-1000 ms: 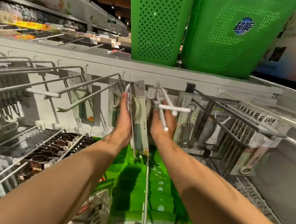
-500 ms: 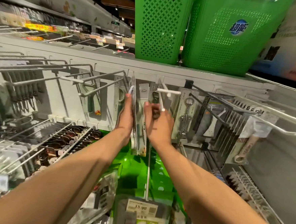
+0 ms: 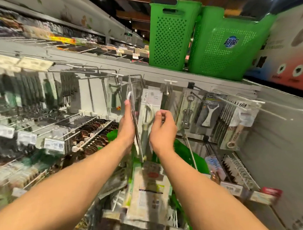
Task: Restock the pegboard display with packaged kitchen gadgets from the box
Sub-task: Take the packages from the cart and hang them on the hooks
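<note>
Peeler pack (image 3: 151,104) hung on the pegboard (image 3: 93,94), its edge pinched in the curled right grip (image 3: 162,129), while the flat-fingered left grip (image 3: 127,125) pressed neighbouring packs (image 3: 134,113) left, apparently to make room.

Two hands are in view, the left hand (image 3: 127,129) and the right hand (image 3: 162,131). Well above them are two green perforated plastic baskets (image 3: 171,39), one of them the basket with a blue logo (image 3: 227,48). Between the hands is one clear pack with a white header card and a pale loop-shaped tool (image 3: 150,113). Along the left hand lies one flat pack seen edge-on (image 3: 134,113). Just left of it is one carded peeler with a dark green handle (image 3: 114,98). Right of the right hand are one carded metal corkscrew (image 3: 187,112), one white Y-shaped peeler on a dark card (image 3: 209,114) and one wooden-handled opener (image 3: 235,137). The blurred rows far left cannot be counted.
</note>
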A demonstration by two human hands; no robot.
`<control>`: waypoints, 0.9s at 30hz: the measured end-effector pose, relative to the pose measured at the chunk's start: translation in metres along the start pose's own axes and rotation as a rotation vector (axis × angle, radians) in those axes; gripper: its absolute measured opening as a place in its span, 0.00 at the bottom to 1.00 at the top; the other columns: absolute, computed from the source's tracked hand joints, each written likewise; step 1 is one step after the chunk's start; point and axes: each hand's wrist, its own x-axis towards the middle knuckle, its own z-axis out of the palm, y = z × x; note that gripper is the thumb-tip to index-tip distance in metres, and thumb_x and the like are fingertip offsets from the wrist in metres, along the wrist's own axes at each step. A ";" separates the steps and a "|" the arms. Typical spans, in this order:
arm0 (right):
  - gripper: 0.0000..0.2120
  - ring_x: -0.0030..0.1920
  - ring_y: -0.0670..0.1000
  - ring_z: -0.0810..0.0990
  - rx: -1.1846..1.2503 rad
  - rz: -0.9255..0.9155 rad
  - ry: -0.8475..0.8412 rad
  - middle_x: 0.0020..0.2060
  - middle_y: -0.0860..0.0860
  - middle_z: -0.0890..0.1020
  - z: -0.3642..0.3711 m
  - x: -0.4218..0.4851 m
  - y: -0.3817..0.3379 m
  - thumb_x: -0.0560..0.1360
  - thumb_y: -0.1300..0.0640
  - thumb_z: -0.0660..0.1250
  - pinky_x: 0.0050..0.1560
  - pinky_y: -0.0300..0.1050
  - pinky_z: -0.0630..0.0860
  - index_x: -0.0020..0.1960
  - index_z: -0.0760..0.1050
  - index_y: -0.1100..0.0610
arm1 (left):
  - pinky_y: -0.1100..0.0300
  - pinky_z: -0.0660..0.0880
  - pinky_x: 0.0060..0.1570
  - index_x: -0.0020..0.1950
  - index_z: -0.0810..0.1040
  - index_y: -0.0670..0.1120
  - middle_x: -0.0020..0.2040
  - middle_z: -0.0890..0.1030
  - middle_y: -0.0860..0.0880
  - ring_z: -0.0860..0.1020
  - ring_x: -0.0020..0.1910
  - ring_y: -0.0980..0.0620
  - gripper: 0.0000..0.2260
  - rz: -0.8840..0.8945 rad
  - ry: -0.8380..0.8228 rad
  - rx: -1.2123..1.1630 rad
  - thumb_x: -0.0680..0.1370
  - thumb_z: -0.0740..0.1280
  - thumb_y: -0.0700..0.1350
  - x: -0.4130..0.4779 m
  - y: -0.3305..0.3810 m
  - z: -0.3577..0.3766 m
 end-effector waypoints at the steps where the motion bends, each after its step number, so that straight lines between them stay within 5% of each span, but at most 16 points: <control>1: 0.09 0.41 0.42 0.76 -0.006 0.000 -0.006 0.40 0.44 0.80 -0.004 -0.008 -0.007 0.86 0.50 0.58 0.40 0.36 0.70 0.54 0.76 0.52 | 0.35 0.72 0.71 0.64 0.84 0.53 0.59 0.87 0.46 0.82 0.63 0.38 0.50 -0.001 0.011 -0.011 0.61 0.56 0.89 -0.011 0.003 -0.005; 3: 0.09 0.40 0.39 0.74 -0.027 0.014 -0.016 0.40 0.44 0.79 -0.008 -0.016 -0.013 0.86 0.50 0.58 0.37 0.28 0.66 0.55 0.76 0.52 | 0.34 0.71 0.71 0.65 0.83 0.53 0.61 0.86 0.45 0.81 0.65 0.37 0.51 -0.013 0.032 -0.019 0.61 0.56 0.89 -0.026 0.007 -0.011; 7: 0.08 0.42 0.49 0.79 0.023 -0.033 -0.010 0.40 0.46 0.81 -0.003 -0.029 -0.034 0.85 0.49 0.59 0.44 0.48 0.76 0.52 0.75 0.48 | 0.41 0.75 0.68 0.60 0.87 0.55 0.57 0.88 0.46 0.84 0.60 0.39 0.44 0.044 -0.004 0.001 0.65 0.56 0.87 -0.056 0.024 -0.022; 13: 0.08 0.42 0.49 0.80 0.055 -0.068 -0.039 0.40 0.46 0.81 0.011 -0.038 -0.055 0.85 0.51 0.59 0.47 0.48 0.78 0.51 0.75 0.49 | 0.34 0.69 0.74 0.67 0.83 0.57 0.63 0.85 0.46 0.80 0.67 0.38 0.47 0.089 0.036 -0.017 0.64 0.57 0.88 -0.065 0.026 -0.042; 18: 0.08 0.42 0.46 0.79 0.057 -0.049 -0.081 0.40 0.46 0.81 0.023 -0.038 -0.064 0.85 0.51 0.59 0.44 0.44 0.74 0.53 0.75 0.50 | 0.33 0.70 0.72 0.63 0.83 0.56 0.61 0.86 0.47 0.80 0.67 0.38 0.46 0.108 0.134 -0.070 0.63 0.57 0.88 -0.068 0.042 -0.057; 24: 0.08 0.43 0.52 0.82 0.019 -0.026 -0.081 0.40 0.47 0.83 0.057 -0.033 -0.062 0.84 0.49 0.59 0.49 0.56 0.80 0.52 0.76 0.48 | 0.35 0.71 0.72 0.64 0.84 0.56 0.60 0.87 0.50 0.82 0.64 0.41 0.45 0.106 0.106 -0.064 0.64 0.58 0.87 -0.055 0.045 -0.078; 27: 0.09 0.43 0.53 0.82 -0.014 -0.008 -0.058 0.40 0.49 0.84 0.067 -0.027 -0.060 0.84 0.50 0.60 0.48 0.53 0.80 0.52 0.77 0.50 | 0.36 0.71 0.71 0.65 0.83 0.57 0.60 0.87 0.51 0.82 0.64 0.43 0.45 0.102 0.106 -0.048 0.63 0.58 0.88 -0.046 0.046 -0.083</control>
